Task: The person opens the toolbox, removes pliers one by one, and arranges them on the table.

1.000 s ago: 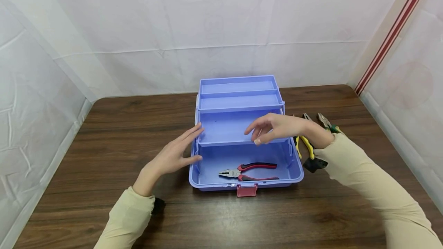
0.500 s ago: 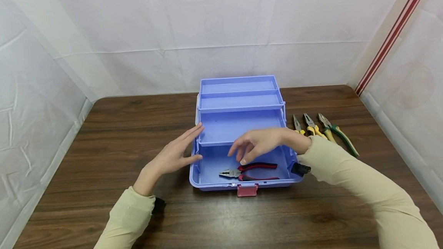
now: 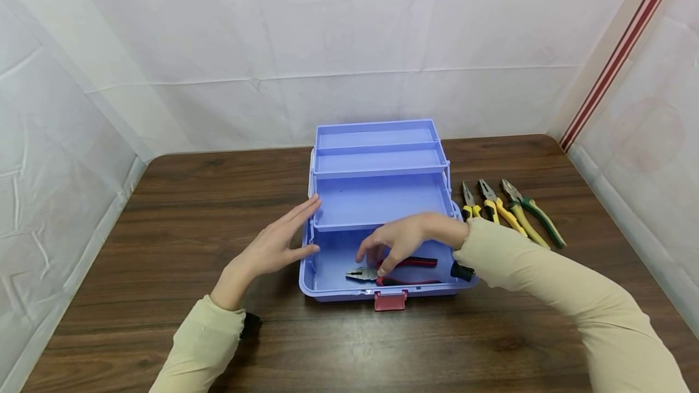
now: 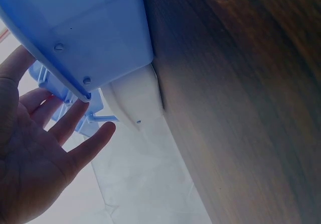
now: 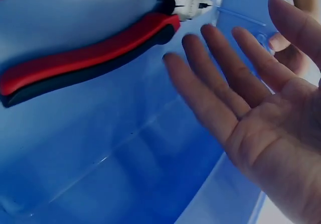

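An open blue toolbox (image 3: pixel 377 202) with stepped trays stands on the wooden table (image 3: pixel 164 211). Red-and-black pliers (image 3: pixel 406 262) lie in its bottom compartment. My right hand (image 3: pixel 374 259) reaches down into that compartment, fingers relaxed and spread just over the pliers' head, holding nothing. In the right wrist view the right hand (image 5: pixel 241 98) hovers beside the pliers (image 5: pixel 85 58) above the toolbox floor (image 5: pixel 100 148). My left hand (image 3: pixel 295 229) lies flat with straight fingers against the toolbox's left side. The left wrist view shows that left hand (image 4: pixel 45 148) touching the toolbox (image 4: pixel 90 28) rim.
Three more pliers lie side by side on the table right of the box: small yellow-handled ones (image 3: pixel 469 204), larger yellow-handled ones (image 3: pixel 505 214), and green-handled ones (image 3: pixel 535 218). A red latch (image 3: pixel 389 301) sits on the box front. White sheeted walls enclose the table.
My right hand has dropped from above the lower tray down into the bottom compartment, close over the red pliers. The left hand has stayed at the box's side.
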